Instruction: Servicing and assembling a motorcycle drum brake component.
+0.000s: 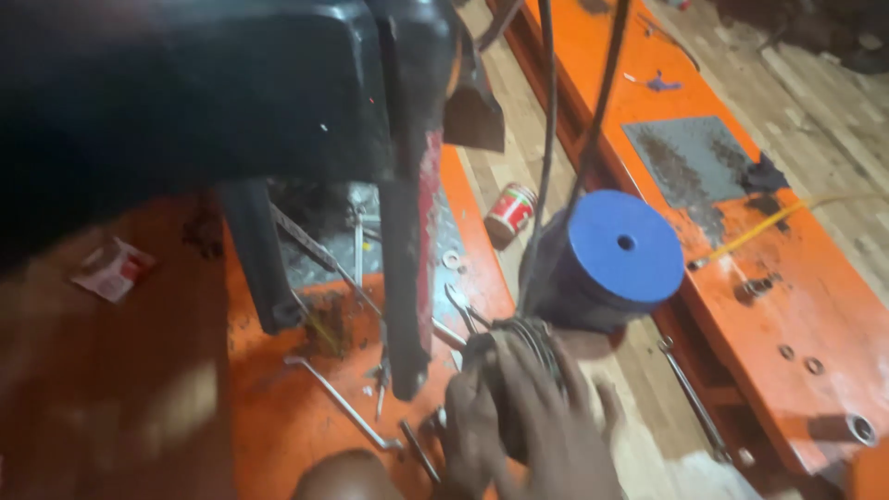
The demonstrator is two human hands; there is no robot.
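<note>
Both my hands are at the bottom centre, clasped around a round dark part (520,344) with black cables coiled on its top. My left hand (468,426) grips its left side. My right hand (560,435) lies over its front and right side, fingers spread on it. Two black cables (548,139) run from the part up out of view. Just behind it stands a dark cylinder topped with a blue disc (625,248) that has a small centre hole. The picture is motion-blurred.
A large black body (185,93) and a black-and-red upright (412,259) hang over an orange platform (278,417) strewn with wrenches (343,403). A second orange platform (796,306) with a grey plate (690,157) lies right. A red-and-white cup (511,211) sits on the floor between.
</note>
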